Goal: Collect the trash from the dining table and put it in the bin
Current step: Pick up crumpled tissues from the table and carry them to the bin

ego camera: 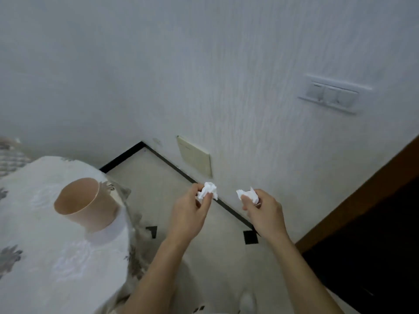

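My left hand (188, 211) pinches a crumpled white tissue (209, 189) between thumb and fingertips. My right hand (264, 211) pinches a second crumpled white tissue (249, 193) the same way. Both hands are held out over the tiled floor, to the right of the dining table. A beige bin (84, 206) stands on the table's corner with its open mouth tilted toward the left. Both tissues are well to the right of the bin, apart from it.
The table carries a white cloth with grey flower prints (45, 257). A white wall (226, 75) with a switch plate (333, 96) and a cream panel (196, 156) is straight ahead. A dark wooden door frame (362, 193) runs along the right. The floor has black-trimmed tiles (204, 245).
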`<state>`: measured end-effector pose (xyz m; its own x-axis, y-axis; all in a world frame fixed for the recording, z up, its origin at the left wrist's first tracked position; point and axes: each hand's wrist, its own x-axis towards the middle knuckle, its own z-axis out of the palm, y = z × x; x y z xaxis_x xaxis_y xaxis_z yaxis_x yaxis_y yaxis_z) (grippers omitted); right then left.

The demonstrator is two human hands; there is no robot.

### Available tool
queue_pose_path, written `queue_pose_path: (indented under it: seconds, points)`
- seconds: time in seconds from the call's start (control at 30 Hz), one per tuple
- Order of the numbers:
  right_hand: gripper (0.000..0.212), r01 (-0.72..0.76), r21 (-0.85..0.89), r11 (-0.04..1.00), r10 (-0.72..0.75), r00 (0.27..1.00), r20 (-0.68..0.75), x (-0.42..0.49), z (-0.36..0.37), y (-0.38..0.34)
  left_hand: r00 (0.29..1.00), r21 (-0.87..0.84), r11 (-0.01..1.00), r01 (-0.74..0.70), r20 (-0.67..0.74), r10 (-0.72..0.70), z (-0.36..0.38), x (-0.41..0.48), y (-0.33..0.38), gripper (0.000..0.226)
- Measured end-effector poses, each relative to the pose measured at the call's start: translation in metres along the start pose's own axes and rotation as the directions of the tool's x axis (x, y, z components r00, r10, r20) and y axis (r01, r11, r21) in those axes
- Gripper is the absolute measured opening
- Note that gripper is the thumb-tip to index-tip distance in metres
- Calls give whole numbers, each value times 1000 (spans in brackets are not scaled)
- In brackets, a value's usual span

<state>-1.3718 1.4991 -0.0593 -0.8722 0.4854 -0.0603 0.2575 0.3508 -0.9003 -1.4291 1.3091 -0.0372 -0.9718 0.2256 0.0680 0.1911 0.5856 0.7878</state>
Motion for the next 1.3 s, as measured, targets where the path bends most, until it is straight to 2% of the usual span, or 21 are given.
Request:
queue_pose_path:
  seconds: [0.17,0.3,0.4,0.5,0.67,0.93,1.07,1.13,1.3]
  points:
    - [29,42,19,999,-44,993,107,71,13,-9,988,66,995,81,-138,-71,-1,41,4,16]
    - [23,93,0,996,-91,969,231,107,42,-18,961,61,986,157,-241,-138,-15,58,-7,3]
    - [26,126,9,992,-122,938,324,130,71,-29,935,34,979,203,-304,-183,-28,70,-19,7]
    - [26,152,-2,988,-138,899,415,150,104,-42,891,-7,967,255,-386,-237,-44,84,-34,12]
    - [27,230,-7,973,-193,831,521,190,166,-76,802,-51,955,293,-530,-275,-73,120,-63,8]
    - [26,380,11,925,-309,735,603,259,267,-156,697,-106,931,348,-635,-333,-141,195,-112,2]
    - [19,423,62,904,-344,635,692,268,322,-178,641,-137,912,387,-670,-373,-170,200,-136,9]
    - [28,446,84,891,-358,577,734,264,346,-184,592,-150,898,415,-704,-392,-180,191,-146,12]
    - [34,503,155,850,-381,385,841,240,402,-204,396,-167,817,552,-810,-433,-202,154,-165,13]
